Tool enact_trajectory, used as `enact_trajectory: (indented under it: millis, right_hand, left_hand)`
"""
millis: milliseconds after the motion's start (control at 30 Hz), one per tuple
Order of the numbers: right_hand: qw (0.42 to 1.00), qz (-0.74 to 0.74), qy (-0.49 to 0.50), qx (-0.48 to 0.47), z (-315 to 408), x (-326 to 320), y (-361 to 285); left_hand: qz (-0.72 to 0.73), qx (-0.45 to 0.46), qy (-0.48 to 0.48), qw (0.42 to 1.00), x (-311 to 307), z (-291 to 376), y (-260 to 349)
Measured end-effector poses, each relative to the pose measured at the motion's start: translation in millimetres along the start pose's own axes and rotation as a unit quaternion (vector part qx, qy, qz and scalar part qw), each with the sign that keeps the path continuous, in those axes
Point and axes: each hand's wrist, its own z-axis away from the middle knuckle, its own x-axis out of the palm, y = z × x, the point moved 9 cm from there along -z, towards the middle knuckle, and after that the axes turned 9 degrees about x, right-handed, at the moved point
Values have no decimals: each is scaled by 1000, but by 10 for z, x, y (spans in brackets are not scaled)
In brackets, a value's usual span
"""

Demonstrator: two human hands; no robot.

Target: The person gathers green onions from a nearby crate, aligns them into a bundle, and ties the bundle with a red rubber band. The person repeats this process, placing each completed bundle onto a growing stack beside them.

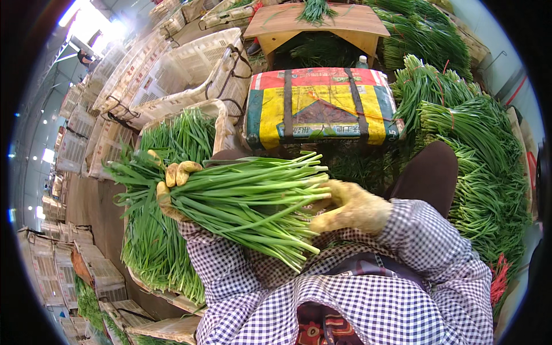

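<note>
My left hand (172, 183), in a worn yellowish glove, is closed around the leafy part of a bunch of garlic chives (241, 194). The bunch lies sideways in front of my body, with its pale cut ends fanned towards the right. At those ends is my right hand (353, 209), gloved too, its thumb and fingers spread apart around the stem tips; whether they touch the stems I cannot tell. Beneath and left of the bunch, a plastic crate (222, 116) is filled with more chives (159, 254).
A padded block wrapped in printed sacking (323, 108) lies ahead, a wooden stool (319, 19) beyond it. Tied chive bundles (470, 116) are heaped at right. Plastic crates (185, 64) stand at left; a bottle (362, 62) is behind the block. A person (85, 58) is far off.
</note>
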Motion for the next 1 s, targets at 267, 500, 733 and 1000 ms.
enact_trajectory:
  millis: [267,500,733,1000]
  right_hand:
    - [982,-184,-50,2,-248,278,27]
    - [978,-209,-4,14,-234,326,160]
    - [980,-187,-38,-52,-131,348,205]
    - [978,-5,-160,-135,200,-45,139]
  left_hand:
    - [-67,40,-36,996,336,-17,-81]
    - [-62,8,-115,991,413,7,-195]
    - [-18,-26,-118,992,325,-23,-150]
    - [14,-31,-32,999,197,0,23]
